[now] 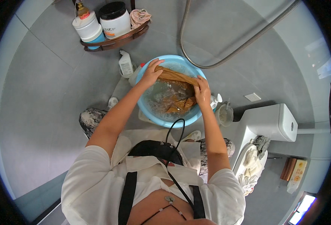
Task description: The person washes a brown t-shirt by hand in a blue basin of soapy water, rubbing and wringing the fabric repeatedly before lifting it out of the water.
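A wet brown cloth (177, 76) stretches between my two hands over a round light-blue basin (161, 122). My left hand (151, 73) grips its left end near the basin's far left rim. At the right rim my right hand (202, 92) has the other end in its fingers. The lower part of the cloth sinks into bubbly water (156, 99) and bunches up there. Under the water its full shape is hidden, so I cannot tell what kind of piece it is.
Behind the basin hangs a grey shower hose (234, 56). A white bottle (126, 63) stands at far left, below a corner shelf (116, 42) with tubs. To the right are a pump bottle (215, 100), a clear cup (224, 114) and a white toilet (266, 122) with clothes (252, 165) on it.
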`<state>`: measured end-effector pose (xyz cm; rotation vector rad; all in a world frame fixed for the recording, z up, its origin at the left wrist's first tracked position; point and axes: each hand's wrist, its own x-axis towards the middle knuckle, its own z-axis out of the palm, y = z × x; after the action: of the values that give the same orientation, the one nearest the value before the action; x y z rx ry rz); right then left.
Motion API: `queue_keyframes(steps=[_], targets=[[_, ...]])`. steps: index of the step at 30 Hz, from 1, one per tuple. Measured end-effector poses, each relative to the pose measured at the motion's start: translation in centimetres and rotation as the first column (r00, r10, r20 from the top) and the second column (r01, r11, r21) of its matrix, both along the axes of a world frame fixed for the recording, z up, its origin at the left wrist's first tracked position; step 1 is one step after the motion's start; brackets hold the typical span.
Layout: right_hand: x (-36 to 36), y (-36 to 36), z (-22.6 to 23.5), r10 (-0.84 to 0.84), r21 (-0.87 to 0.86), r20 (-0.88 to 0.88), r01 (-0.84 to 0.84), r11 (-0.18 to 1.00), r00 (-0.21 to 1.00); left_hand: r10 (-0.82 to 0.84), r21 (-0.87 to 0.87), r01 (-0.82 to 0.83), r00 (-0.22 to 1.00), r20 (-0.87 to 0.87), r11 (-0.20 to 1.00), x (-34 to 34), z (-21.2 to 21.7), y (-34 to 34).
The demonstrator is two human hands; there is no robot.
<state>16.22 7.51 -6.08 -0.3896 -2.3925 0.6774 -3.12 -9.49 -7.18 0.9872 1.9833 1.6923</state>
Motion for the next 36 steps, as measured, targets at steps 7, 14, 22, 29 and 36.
queue_keyframes(steps=[7, 14, 22, 29, 36], targets=[[1.0, -0.8, -2.1, 0.227, 0.069, 0.469, -0.291, 0.954, 0.854, -0.654, -0.864, 0.073, 0.686, -0.319, 0.498, 1.7, 2.3, -2.6], [-1.8, -1.3, -1.6, -0.066, 0.16, 0.639, -0.048, 0.986, 0.767, -0.487, -0.781, -0.067, 0.749, -0.451, 0.621, 2.9, -1.3, -0.6], [-3.1, -1.2, -4.8, -0.1, 0.179, 0.776, -0.065, 0.982, 0.623, -0.442, -0.773, -0.112, 0.765, -0.468, 0.625, 2.8, -4.6, 0.9], [-3.6, -0.7, -8.7, -0.181, -0.099, 0.634, 0.311, 0.945, 0.752, -0.306, -0.659, -0.256, 0.729, -0.612, 0.707, 2.1, -8.6, 1.8], [-3.6, 1.9, -2.5, 0.227, -0.568, 0.49, 0.111, 0.815, 0.842, 0.206, -0.299, -0.025, 0.778, 0.594, 0.954, 1.4, -5.7, 2.8]])
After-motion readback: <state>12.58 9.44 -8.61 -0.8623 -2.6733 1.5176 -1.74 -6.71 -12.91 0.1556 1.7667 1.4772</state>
